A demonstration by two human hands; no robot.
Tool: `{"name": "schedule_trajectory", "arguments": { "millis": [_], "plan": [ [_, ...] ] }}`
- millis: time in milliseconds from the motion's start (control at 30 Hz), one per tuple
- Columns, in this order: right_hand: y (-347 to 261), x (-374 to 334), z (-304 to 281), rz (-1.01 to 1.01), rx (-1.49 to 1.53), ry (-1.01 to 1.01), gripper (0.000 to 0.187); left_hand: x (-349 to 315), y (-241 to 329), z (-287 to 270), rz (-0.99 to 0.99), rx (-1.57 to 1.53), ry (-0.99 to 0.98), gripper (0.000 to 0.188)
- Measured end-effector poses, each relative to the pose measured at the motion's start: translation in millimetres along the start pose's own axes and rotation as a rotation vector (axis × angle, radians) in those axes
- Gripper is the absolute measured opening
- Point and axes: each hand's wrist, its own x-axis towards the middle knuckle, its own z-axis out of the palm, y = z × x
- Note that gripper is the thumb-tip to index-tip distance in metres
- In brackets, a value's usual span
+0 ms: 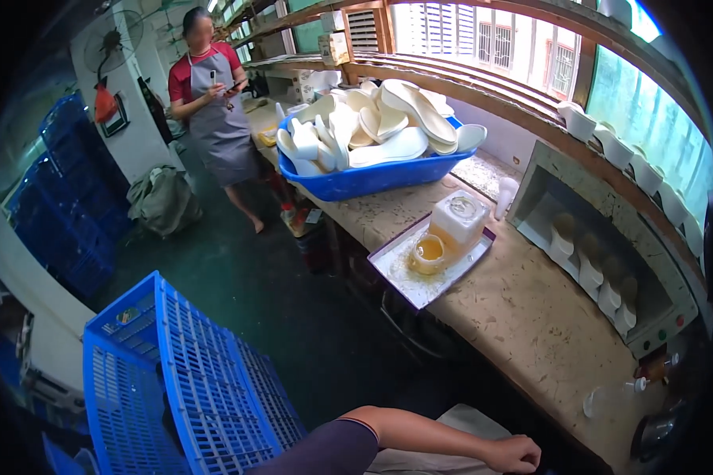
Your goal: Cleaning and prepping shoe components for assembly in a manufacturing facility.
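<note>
My left hand (515, 454) is at the lower edge, below the front edge of the workbench (523, 348), over a pale cloth (463, 422). Its fingers are curled in, and whatever they hold, if anything, is hidden. My right hand does not show. On the bench, a shallow tray (408, 294) bears an upturned clear bottle (459, 218) and a small open cup of amber liquid (429, 252). Farther back stands a blue tub (372, 184) heaped with off-white, insole-shaped pieces (400, 149).
A metal heater box (650, 313) with several pale pieces stands at the bench's right, near a clear bottle (610, 398). A large blue crate (206, 388) is at the lower left. Another person (214, 103) in an apron stands beyond, near a grey-green sack (164, 199).
</note>
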Motion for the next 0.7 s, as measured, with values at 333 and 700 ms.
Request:
{"name": "schedule_trajectory", "arguments": {
  "millis": [333, 700],
  "plan": [
    [152, -297, -138, 0.743, -0.123, -0.343, 0.024, 88, 55, 128, 0.091, -0.126, 0.022, 0.017],
    [56, -795, -387, 1.832, -0.152, -0.297, 0.034, 201, 49, 287, -0.037, -0.381, -0.143, 0.014]
  ]
}}
